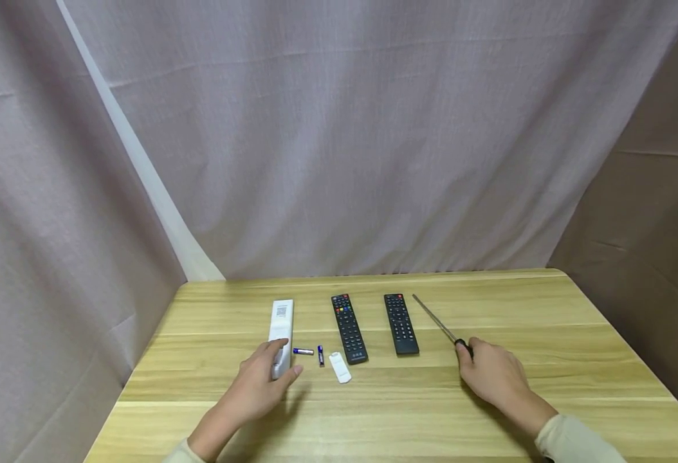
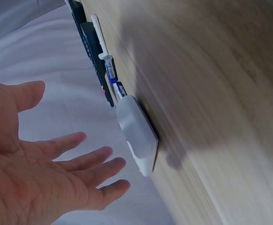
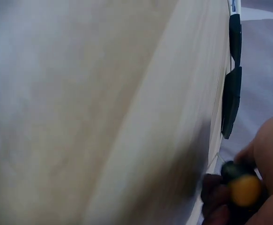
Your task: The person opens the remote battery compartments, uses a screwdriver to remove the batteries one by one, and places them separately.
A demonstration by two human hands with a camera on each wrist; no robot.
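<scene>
My left hand (image 1: 258, 381) hovers over the near end of a white remote control (image 1: 282, 321), which lies back side up with a printed code on it. In the left wrist view the fingers are spread and apart from the remote. My right hand (image 1: 494, 373) grips a screwdriver (image 1: 435, 318) by its black handle, its long metal shaft pointing away and to the left. A yellow handle end (image 3: 245, 190) shows in the right wrist view. Beside the white remote lie two blue-and-silver batteries, one battery (image 1: 303, 352) crosswise and the other battery (image 1: 320, 355) lengthwise, and a white battery cover (image 1: 340, 368).
A black remote with coloured buttons (image 1: 349, 329) lies at the middle of the wooden table (image 1: 408, 411). Another black remote (image 1: 401, 325) lies to its right, left of the screwdriver. Grey-pink curtains (image 1: 345, 148) hang behind the table and at its sides.
</scene>
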